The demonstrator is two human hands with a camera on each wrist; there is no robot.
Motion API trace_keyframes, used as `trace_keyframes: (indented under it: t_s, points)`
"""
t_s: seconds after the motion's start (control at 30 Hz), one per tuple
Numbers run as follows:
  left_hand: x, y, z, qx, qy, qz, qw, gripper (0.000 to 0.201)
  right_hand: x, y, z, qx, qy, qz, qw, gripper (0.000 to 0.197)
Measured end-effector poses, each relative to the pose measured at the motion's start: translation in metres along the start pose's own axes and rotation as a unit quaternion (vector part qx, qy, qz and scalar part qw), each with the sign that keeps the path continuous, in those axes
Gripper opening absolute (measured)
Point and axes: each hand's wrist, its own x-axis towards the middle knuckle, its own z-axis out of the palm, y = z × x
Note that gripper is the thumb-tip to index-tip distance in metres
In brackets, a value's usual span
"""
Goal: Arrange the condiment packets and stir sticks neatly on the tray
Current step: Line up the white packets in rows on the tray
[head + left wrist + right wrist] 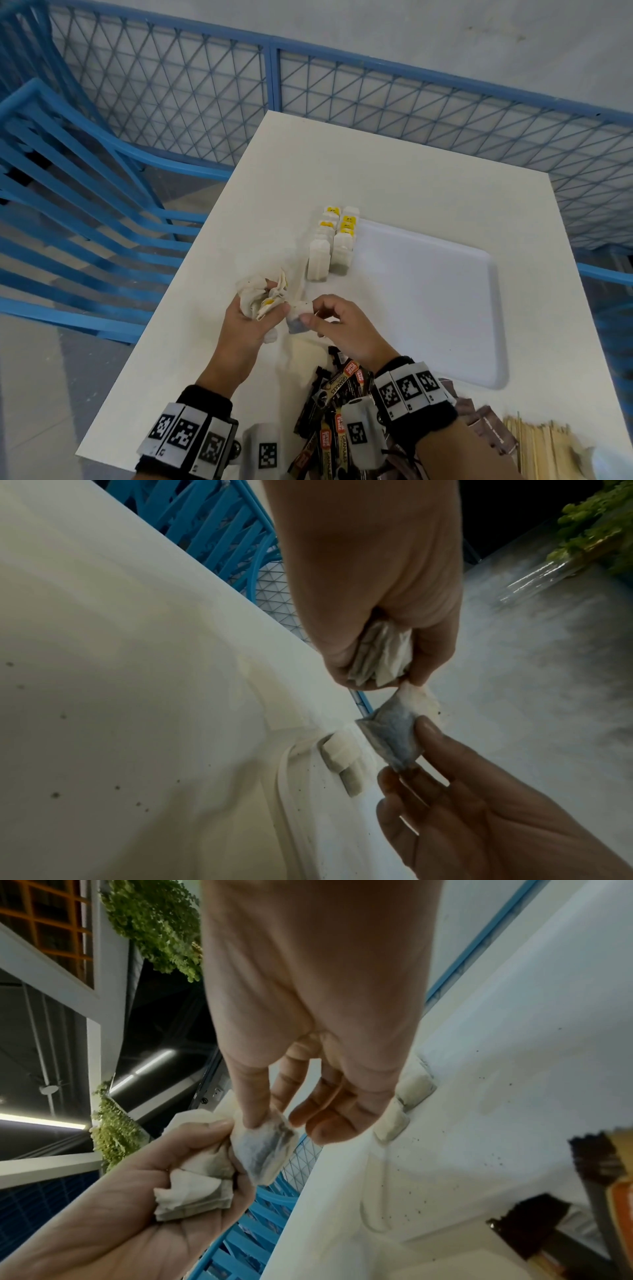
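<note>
White surface (pixel 394 192), blue fencing (pixel 171 96) beyond our hands.
Our left hand (pixel 245 322) clutches a bunch of tea bags (pixel 263 294); our right hand (pixel 342 325) pinches one tea bag (pixel 298 315) beside it.

blue mesh fence (pixel 205 102), blue chair (pixel 68 192), hanging greenery (pixel 154 923)

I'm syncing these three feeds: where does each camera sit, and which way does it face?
Head: worn on the head, looking down at the table, tray and both hands.
Left wrist: looks along the left hand gripping a bunch of packets.
Right wrist: looks along the right hand.
All three share the single packet pinched by the right hand.
</note>
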Motion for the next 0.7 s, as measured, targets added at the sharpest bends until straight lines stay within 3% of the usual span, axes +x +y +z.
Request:
trace_keyframes:
  t_s: [0.07, 0.33, 0.5, 0.7]
  points:
    - [0.000, -0.002, -0.001, 0.003, 0.001, -0.003, 1.000, 0.049, 0.001, 0.001, -0.002, 0.017, 0.006, 0.003, 1.000, 0.009]
    - [-0.004, 0.002, -0.012, -0.049, -0.013, -0.049, 0.998, 0.048, 0.040, 0.021, -0.037, 0.049, 0.179, 0.085, 0.979, 0.009]
    - [-0.006, 0.005, -0.010, -0.096, -0.009, -0.089, 0.991, 0.023, 0.072, 0.034, -0.052, -0.022, 0.223, 0.112, 0.968, 0.018]
    - [-0.006, 0.010, -0.007, -0.092, 0.005, -0.097, 0.991, 0.021, 0.087, 0.036, -0.053, -0.100, 0.245, 0.125, 0.956, 0.019]
